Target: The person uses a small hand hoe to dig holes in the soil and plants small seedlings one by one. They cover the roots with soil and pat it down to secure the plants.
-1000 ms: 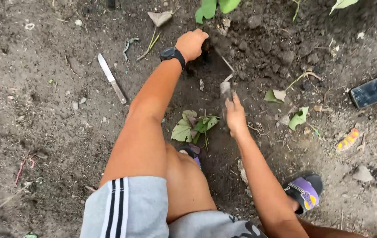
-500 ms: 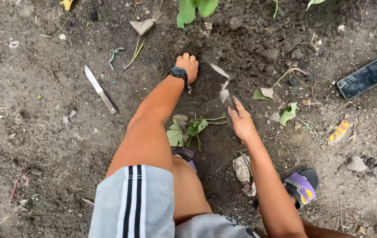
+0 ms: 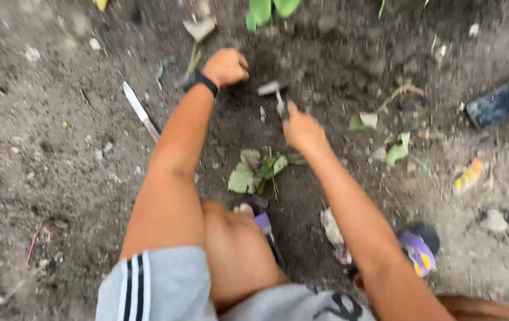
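Note:
I am squatting over dark loose soil. My left hand [image 3: 226, 66], with a black watch on its wrist, is curled into a fist at the edge of a shallow dug patch [image 3: 302, 65]. My right hand [image 3: 302, 128] grips a small metal digging tool [image 3: 273, 92] whose tip points into that patch, just right of the left fist. A small uprooted green seedling [image 3: 257, 169] lies on the soil below both hands, between my knees. The picture is blurred by motion.
A knife [image 3: 140, 111] lies on the ground left of my left forearm. A dark flat rectangular object [image 3: 504, 100] lies at the far right. Green leaves [image 3: 269, 9] grow at the top edge. My purple sandals [image 3: 416, 249] are beneath me, with scattered litter and stones around.
My left hand, flat on the soil half a second ago, is now curled into a fist. My right hand has carried the tool up and left toward the dug patch.

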